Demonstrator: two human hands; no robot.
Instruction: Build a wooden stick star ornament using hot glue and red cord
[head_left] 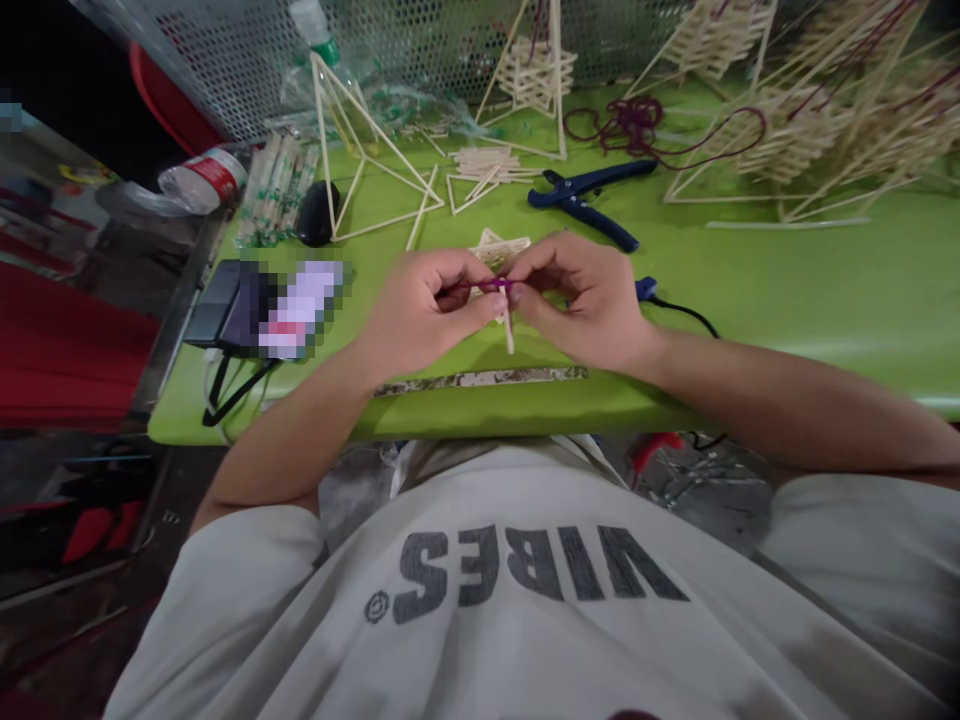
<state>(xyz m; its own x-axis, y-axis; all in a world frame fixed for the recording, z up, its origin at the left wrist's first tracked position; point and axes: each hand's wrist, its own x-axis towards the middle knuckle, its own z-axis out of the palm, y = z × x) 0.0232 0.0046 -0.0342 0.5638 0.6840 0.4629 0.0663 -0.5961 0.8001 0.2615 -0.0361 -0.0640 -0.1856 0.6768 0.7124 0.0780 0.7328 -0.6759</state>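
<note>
Over the green table [795,290], my left hand [427,305] pinches a purple string [491,284] between thumb and index finger. My right hand [581,300] pinches the same string from the other side, fingertips almost meeting the left ones. A thin wooden stick [509,332] points down toward me from between the fingertips, with the string at its upper end. Just behind the hands lies a small lattice of stacked sticks [491,246], partly covered by the fingers.
Blue cutters [592,190] lie behind my right hand. A stick frame [386,175], a black mouse [316,213], a phone [300,305] and bundled sticks [276,185] are at the left. Purple yarn [630,125] and stick structures [795,130] stand at the back right.
</note>
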